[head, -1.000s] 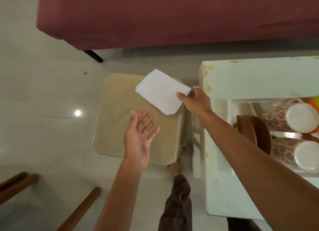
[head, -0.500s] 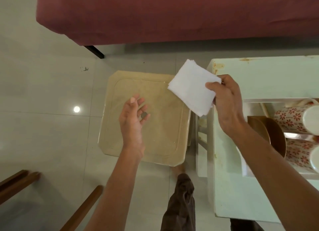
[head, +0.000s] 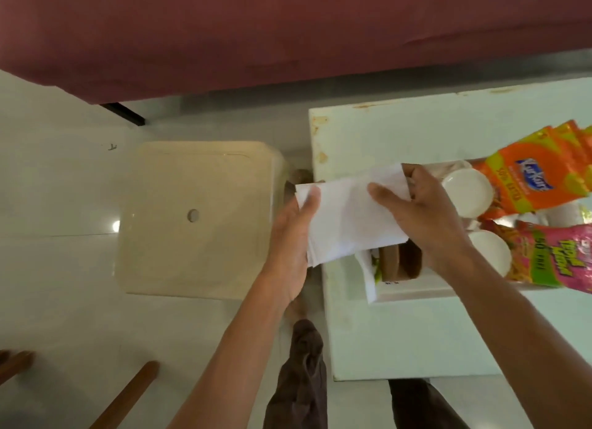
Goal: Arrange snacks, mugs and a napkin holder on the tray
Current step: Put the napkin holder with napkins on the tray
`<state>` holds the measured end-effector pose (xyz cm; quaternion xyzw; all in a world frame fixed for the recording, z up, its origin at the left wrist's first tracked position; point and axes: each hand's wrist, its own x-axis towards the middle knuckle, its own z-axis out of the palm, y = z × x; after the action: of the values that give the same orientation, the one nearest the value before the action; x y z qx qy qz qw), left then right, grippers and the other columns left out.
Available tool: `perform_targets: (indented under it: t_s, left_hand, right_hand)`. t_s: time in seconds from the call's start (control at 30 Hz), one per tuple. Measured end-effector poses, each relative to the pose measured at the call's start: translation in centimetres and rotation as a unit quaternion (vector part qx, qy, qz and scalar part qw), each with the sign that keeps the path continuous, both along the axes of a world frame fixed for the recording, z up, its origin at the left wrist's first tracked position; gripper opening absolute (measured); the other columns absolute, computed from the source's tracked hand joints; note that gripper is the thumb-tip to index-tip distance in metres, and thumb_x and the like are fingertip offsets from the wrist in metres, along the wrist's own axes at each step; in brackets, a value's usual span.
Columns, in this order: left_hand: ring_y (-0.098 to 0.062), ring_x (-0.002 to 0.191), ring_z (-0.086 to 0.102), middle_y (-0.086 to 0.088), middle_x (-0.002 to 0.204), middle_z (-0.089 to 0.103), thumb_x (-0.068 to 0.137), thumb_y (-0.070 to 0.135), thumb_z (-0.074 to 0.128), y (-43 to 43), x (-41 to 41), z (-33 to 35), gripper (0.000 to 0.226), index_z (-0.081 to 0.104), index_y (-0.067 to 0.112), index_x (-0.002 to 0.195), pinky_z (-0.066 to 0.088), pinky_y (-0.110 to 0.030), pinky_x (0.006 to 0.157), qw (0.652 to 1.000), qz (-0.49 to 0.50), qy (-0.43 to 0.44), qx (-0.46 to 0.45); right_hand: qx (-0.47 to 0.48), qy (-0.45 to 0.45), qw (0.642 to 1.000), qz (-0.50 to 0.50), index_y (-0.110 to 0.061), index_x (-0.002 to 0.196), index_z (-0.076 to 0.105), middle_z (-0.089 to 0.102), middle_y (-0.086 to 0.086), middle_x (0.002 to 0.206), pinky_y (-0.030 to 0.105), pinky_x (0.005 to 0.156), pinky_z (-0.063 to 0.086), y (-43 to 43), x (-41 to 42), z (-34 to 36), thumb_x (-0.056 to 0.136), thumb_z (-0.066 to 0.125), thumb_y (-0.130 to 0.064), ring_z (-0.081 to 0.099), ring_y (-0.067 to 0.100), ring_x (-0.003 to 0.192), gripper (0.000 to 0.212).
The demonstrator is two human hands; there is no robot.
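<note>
A stack of white napkins [head: 346, 217] is held between both hands just above the brown wooden napkin holder [head: 400, 263]. My left hand [head: 293, 246] grips the stack's left end and my right hand [head: 423, 217] grips its right end. The holder stands at the left end of the white tray [head: 413, 292] on the pale green table [head: 394, 335]. Two white mugs [head: 466, 193] [head: 490, 257] lie in the tray behind my right hand. An orange snack packet [head: 528, 175] and a pink one [head: 557, 255] rest over them at the right.
A beige plastic stool [head: 198, 217] stands on the white floor to the left of the table. A maroon-covered bed or sofa [head: 288, 28] fills the top. Wooden furniture legs [head: 125, 393] show at the bottom left. My leg in brown trousers [head: 298, 374] is below.
My right hand carried the napkins right, from over the stool to above the tray. My left hand came across and took the stack's left end. The view shifted right, showing the snack packets.
</note>
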<state>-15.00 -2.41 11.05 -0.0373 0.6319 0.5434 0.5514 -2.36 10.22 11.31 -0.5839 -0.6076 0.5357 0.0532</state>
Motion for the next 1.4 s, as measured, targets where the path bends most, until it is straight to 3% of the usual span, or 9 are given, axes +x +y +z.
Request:
perform_targets:
  t_s: [0.1,0.2,0.33,0.43,0.57,0.73,0.9,1.2,1.4]
  left_hand:
    - [-0.020,0.100,0.072,0.005,0.104,0.077,0.098,0.030,0.062,0.8,3.4,-0.4,0.010,0.072,0.030,0.103,0.059,-0.054,0.088,0.990,-0.011,0.116,-0.085]
    - [-0.016,0.099,0.070,0.007,0.103,0.075,0.101,0.033,0.055,1.5,6.5,0.4,0.014,0.069,0.032,0.100,0.058,-0.049,0.092,0.979,-0.031,0.172,-0.106]
    - [-0.018,0.110,0.069,0.000,0.121,0.073,0.096,0.055,0.054,3.3,8.3,2.2,0.042,0.062,0.029,0.128,0.055,-0.041,0.099,0.997,-0.021,0.031,-0.074]
    - [-0.018,0.115,0.066,0.006,0.129,0.066,0.083,0.069,0.061,3.7,8.3,2.6,0.062,0.052,0.039,0.137,0.054,-0.044,0.100,0.991,-0.074,0.076,-0.076]
    - [-0.012,0.105,0.066,0.006,0.125,0.063,0.100,0.028,0.058,4.2,7.7,2.6,0.032,0.056,0.037,0.131,0.062,-0.040,0.086,0.965,-0.087,0.231,-0.094]
    - [-0.006,0.099,0.062,0.017,0.110,0.057,0.099,0.020,0.057,5.2,8.1,2.2,0.030,0.058,0.035,0.125,0.062,-0.040,0.085,0.955,-0.099,0.261,-0.100]
    - [-0.013,0.102,0.067,0.006,0.115,0.069,0.094,0.033,0.062,6.9,8.1,1.7,0.024,0.064,0.037,0.117,0.060,-0.041,0.089,0.931,-0.168,0.305,-0.113]
    - [-0.021,0.088,0.073,0.003,0.094,0.073,0.090,0.026,0.068,10.1,6.8,-0.7,0.009,0.074,0.026,0.097,0.062,-0.043,0.081,0.852,-0.313,0.398,-0.134]
    - [-0.019,0.097,0.069,-0.003,0.106,0.075,0.094,0.024,0.068,10.3,7.3,-1.7,0.021,0.075,0.015,0.111,0.055,-0.030,0.086,0.804,-0.357,0.452,-0.148]
  right_hand:
    - [0.021,-0.037,0.998,0.046,-0.025,0.130,0.049,0.062,-0.007,0.117,0.031,0.081,0.053,-0.1,3.4,-0.2,0.071,0.082,-0.036,0.060,0.016,0.104,0.068]
    - [0.126,-0.067,0.989,0.025,-0.016,0.121,0.056,0.065,-0.006,0.102,0.009,0.062,0.044,-1.0,5.5,-0.3,0.075,0.082,-0.027,0.059,0.007,0.083,0.054]
    - [0.152,0.011,0.984,0.096,-0.019,0.125,0.060,0.064,-0.012,0.111,0.000,0.082,0.039,-4.7,5.9,0.9,0.084,0.075,-0.023,0.056,-0.004,0.095,0.044]
    - [0.198,0.010,0.954,0.226,-0.028,0.142,0.047,0.047,-0.007,0.149,0.016,0.112,0.027,-6.8,6.8,0.7,0.087,0.068,-0.033,0.040,0.009,0.133,0.059]
    - [0.254,-0.110,0.938,0.208,-0.030,0.150,0.032,0.042,0.000,0.151,0.042,0.100,0.045,-7.7,8.0,0.2,0.074,0.076,-0.050,0.044,0.027,0.131,0.090]
    - [0.276,-0.096,0.955,0.059,-0.023,0.127,0.055,0.066,-0.006,0.119,0.031,0.083,0.051,-7.7,9.3,-1.9,0.075,0.079,-0.031,0.063,0.017,0.104,0.058]
    - [0.287,-0.039,0.957,-0.031,-0.017,0.124,0.063,0.059,0.003,0.121,0.026,0.069,0.058,-8.2,10.1,-3.5,0.085,0.073,-0.013,0.064,0.017,0.098,0.040]
    - [0.260,-0.157,0.952,-0.035,-0.021,0.103,0.061,0.071,-0.009,0.082,0.026,0.053,0.050,-8.4,9.4,-4.1,0.089,0.069,-0.030,0.063,0.010,0.066,0.018]
    - [0.279,-0.195,0.940,0.010,-0.021,0.107,0.066,0.071,-0.006,0.096,0.027,0.060,0.052,-8.8,9.4,-4.9,0.087,0.068,-0.033,0.065,0.014,0.082,0.023]
